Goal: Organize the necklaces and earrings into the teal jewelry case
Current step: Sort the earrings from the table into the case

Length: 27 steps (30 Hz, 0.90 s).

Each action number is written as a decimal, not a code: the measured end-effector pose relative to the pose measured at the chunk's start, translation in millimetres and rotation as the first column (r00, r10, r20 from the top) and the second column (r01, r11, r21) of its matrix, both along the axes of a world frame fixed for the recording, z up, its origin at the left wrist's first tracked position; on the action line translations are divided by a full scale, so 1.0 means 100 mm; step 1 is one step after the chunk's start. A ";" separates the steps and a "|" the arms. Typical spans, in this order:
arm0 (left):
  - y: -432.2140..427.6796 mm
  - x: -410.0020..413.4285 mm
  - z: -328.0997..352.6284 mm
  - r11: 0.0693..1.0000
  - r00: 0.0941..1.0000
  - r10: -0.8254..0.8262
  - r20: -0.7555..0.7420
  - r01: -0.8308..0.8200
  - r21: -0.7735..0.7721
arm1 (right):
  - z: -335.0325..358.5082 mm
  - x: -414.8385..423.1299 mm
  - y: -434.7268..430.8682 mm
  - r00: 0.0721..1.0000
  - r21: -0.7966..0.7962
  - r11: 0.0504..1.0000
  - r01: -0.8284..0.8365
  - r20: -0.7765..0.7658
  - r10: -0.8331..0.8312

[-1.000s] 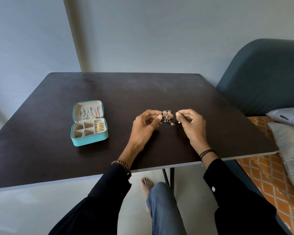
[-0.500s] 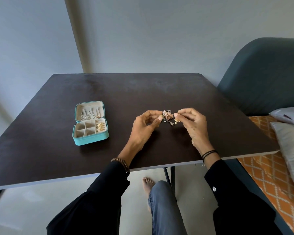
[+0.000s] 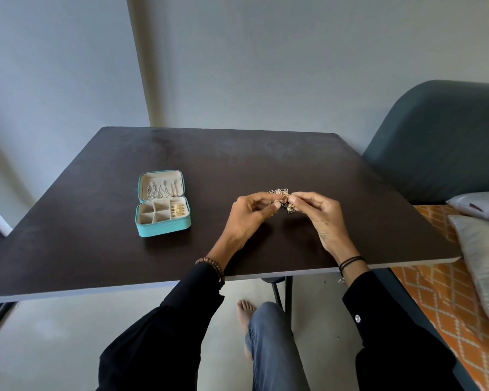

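Head view: the right hand (image 3: 319, 218) has drawn against the left hand (image 3: 246, 218), both pinching the earring pile (image 3: 283, 196), apparently separating one for the case (image 3: 164, 224).

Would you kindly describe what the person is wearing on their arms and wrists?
The left sleeve and right sleeve are long and black; the right cuff has a small pale button. A brown beaded bracelet sits on the left wrist, thin black bands on the right.
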<state>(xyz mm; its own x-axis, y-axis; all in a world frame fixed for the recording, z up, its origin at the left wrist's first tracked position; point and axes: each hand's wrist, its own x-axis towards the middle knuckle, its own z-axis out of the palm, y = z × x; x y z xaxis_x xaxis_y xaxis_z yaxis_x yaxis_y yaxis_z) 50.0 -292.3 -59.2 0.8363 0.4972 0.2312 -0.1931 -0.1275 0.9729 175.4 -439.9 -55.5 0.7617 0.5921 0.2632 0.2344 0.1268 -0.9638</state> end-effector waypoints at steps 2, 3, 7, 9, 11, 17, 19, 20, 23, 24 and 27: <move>-0.01 -0.01 0.01 1.000 1.000 0.017 0.010 -0.017 -0.025 | 0.01 -0.03 -0.02 0.999 -0.008 0.999 -0.037 0.011 0.037; -0.02 -0.02 0.02 0.999 0.999 0.027 0.016 -0.027 -0.039 | 0.02 -0.04 -0.03 0.999 -0.013 0.999 -0.053 0.012 0.053; -0.07 -0.09 0.05 0.997 0.998 0.046 0.035 -0.044 -0.064 | 0.07 -0.13 -0.03 1.000 -0.010 1.000 -0.028 0.004 0.028; -0.08 -0.13 0.06 0.996 0.998 0.058 0.029 -0.055 -0.074 | 0.09 -0.20 -0.01 0.999 0.018 1.000 0.008 -0.033 -0.007; -0.09 -0.18 0.07 0.994 0.998 0.060 0.030 -0.057 -0.096 | 0.12 -0.26 0.02 0.998 0.029 0.999 0.023 -0.063 -0.021; -0.07 -0.33 0.15 0.943 0.993 0.116 0.022 -0.103 -0.316 | 0.19 -0.41 0.19 0.993 0.015 0.998 0.058 -0.106 -0.056; -0.02 -0.37 0.17 0.921 0.993 0.116 -0.015 -0.114 -0.374 | 0.22 -0.45 0.25 0.994 -0.015 1.000 0.021 -0.110 -0.022; 0.00 -0.38 0.19 0.915 0.993 0.113 -0.032 -0.117 -0.387 | 0.23 -0.47 0.28 0.995 -0.037 0.999 0.002 -0.101 -0.005; 0.07 -0.40 0.25 0.897 0.993 0.104 -0.050 -0.116 -0.426 | 0.25 -0.49 0.36 0.991 -0.080 0.996 -0.028 -0.130 0.017; 0.09 -0.41 0.28 0.887 0.992 0.107 -0.064 -0.125 -0.445 | 0.26 -0.49 0.39 0.988 -0.095 0.995 -0.027 -0.156 0.012; 0.16 -0.39 0.34 0.874 0.988 0.115 -0.104 -0.150 -0.462 | 0.30 -0.44 0.47 0.982 -0.130 0.990 -0.052 -0.189 0.027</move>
